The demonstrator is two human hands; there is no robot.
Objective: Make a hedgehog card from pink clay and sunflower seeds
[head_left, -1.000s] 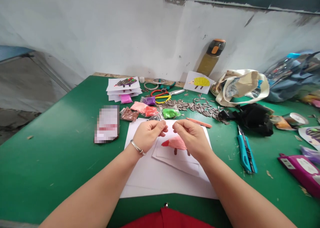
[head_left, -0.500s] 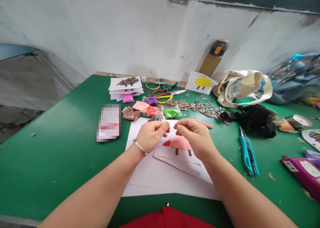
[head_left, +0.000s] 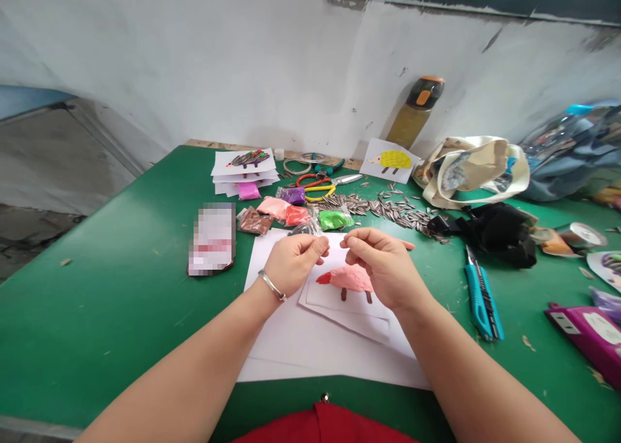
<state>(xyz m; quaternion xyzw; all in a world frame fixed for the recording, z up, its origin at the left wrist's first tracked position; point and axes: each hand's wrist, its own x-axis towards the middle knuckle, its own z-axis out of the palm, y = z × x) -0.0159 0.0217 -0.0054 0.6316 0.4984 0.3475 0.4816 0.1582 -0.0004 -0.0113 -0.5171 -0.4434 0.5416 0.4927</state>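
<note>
My left hand point(head_left: 297, 260) is closed in a pinch above the white sheets point(head_left: 286, 339); whatever its fingertips hold is too small to make out. Facing it across a narrow gap, my right hand point(head_left: 381, 262) pinches too, its contents hidden. Between and just below them lies a pink clay animal shape point(head_left: 350, 277) with a red snout and brown legs, on a smaller paper. My right hand covers part of its right side. Packets of brown point(head_left: 255, 220), red point(head_left: 296, 216) and green clay point(head_left: 334, 219) lie just beyond the hands.
Sunflower seeds point(head_left: 398, 211) and scissors point(head_left: 347, 179) lie toward the wall. A phone point(head_left: 212, 239) is at left; a teal cutter point(head_left: 480, 297), black pouch point(head_left: 504, 233) and cloth bag point(head_left: 470, 171) are at right. A bottle point(head_left: 412, 116) stands by the wall.
My right hand has shifted slightly right, widening the gap between the two hands. My left hand looks nearly unmoved.
</note>
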